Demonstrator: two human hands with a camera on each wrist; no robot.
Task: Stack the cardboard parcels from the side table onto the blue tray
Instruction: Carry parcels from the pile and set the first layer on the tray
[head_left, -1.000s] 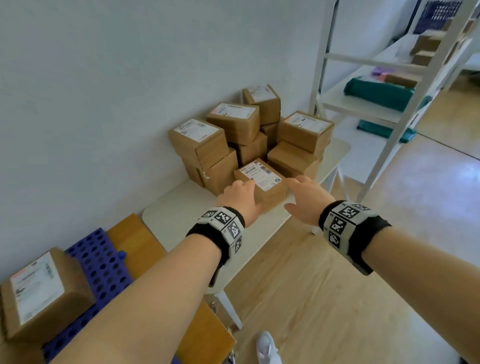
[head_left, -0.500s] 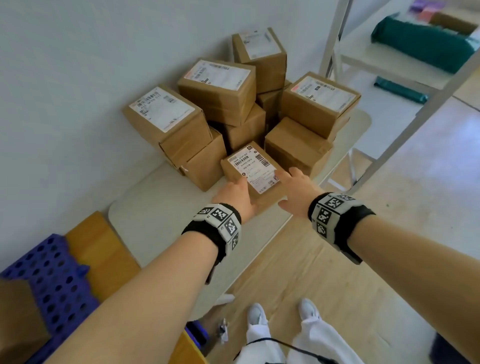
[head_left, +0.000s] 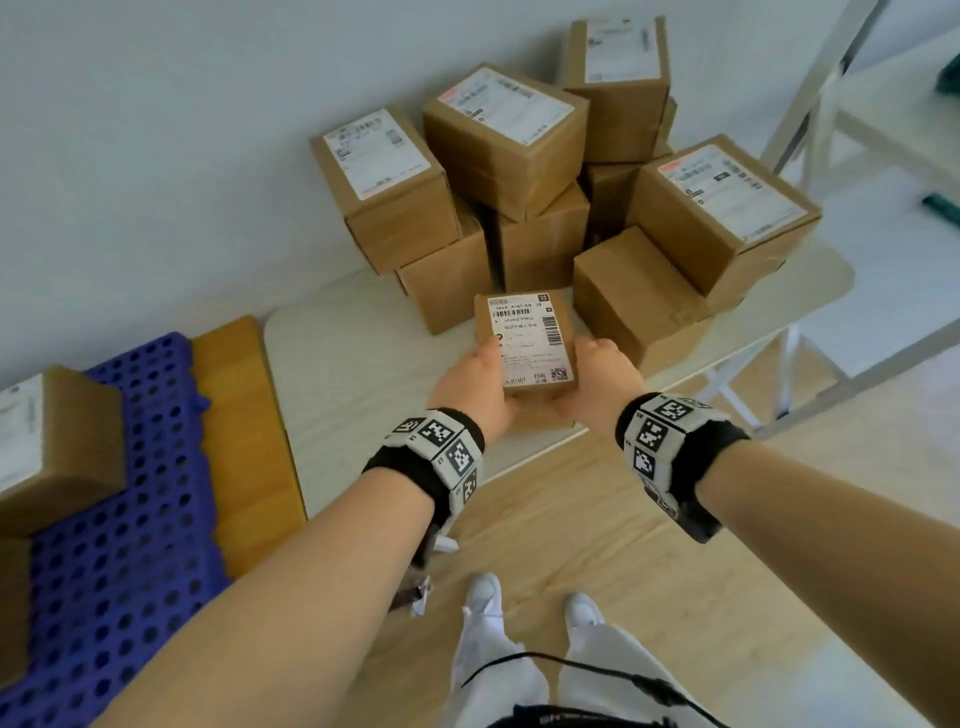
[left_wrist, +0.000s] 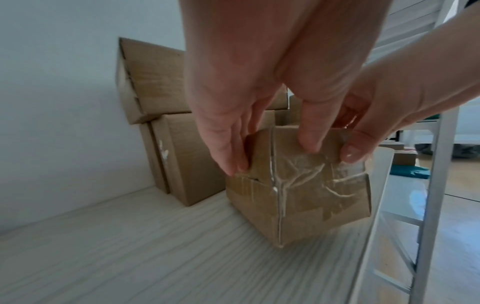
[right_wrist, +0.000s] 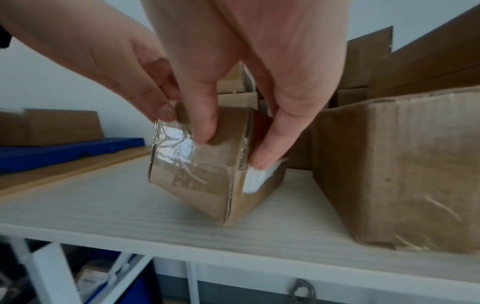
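Both the left hand (head_left: 475, 387) and right hand (head_left: 597, 382) have a grip on a small brown cardboard parcel with a white label (head_left: 527, 340), tilted up off the pale surface (head_left: 363, 364). One parcel (head_left: 52, 447) sits on the perforated blue plastic tray (head_left: 130, 519); roughly nine stacked parcels (head_left: 509, 140) are left.

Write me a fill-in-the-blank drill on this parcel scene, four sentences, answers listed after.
1. The small parcel is gripped by ____ hands, the left hand and the right hand.
2. The face of the small parcel turned up to the head camera bears a white shipping ____.
3. The tray with round holes is coloured ____.
4. The number of parcels already on the tray is ____: a large parcel.

Answers: both; label; blue; one
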